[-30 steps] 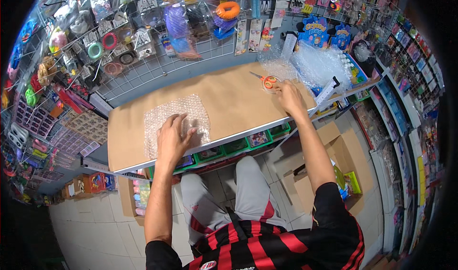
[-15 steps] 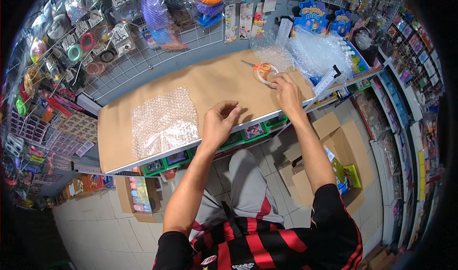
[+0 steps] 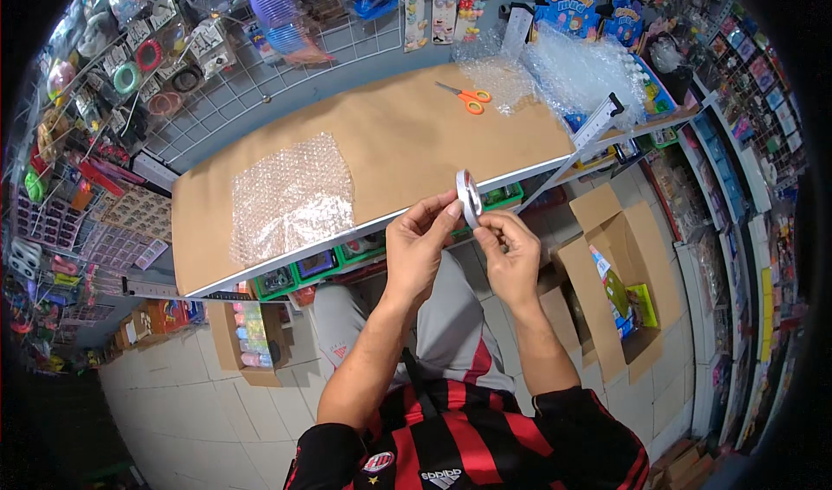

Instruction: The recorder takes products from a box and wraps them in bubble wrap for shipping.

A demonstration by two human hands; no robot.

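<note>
Head view: your left hand (image 3: pixel 419 249) and right hand (image 3: pixel 513 256) meet just in front of the near edge of the worktop (image 3: pixel 407 135), above your lap. Between them you hold a roll of clear tape (image 3: pixel 469 198), turned edge-on to the camera so it reads as a thin upright ring. Left grip: fingers curled shut, thumb and fingertips pinching the roll's near rim. Right grip: also shut, thumb and forefinger pressed to the roll's lower edge; whether they have hold of a loose tape end is too small to tell.

On the worktop, which is covered in brown paper: a cut sheet of bubble wrap (image 3: pixel 292 197) lies flat toward your left, well apart from the hands. Orange-handled scissors (image 3: pixel 468 98) lie at the far right, just beside a loose heap of bubble wrap (image 3: pixel 572 70) that spreads over the right end. A long ruler (image 3: pixel 582 139) slants off the right corner of the worktop.

Below the worktop on your right, an open cardboard box (image 3: pixel 620 278) stands on the tiled floor with coloured packets inside. A wire grid wall (image 3: pixel 260 83) hung with packaged goods rises behind the worktop.
</note>
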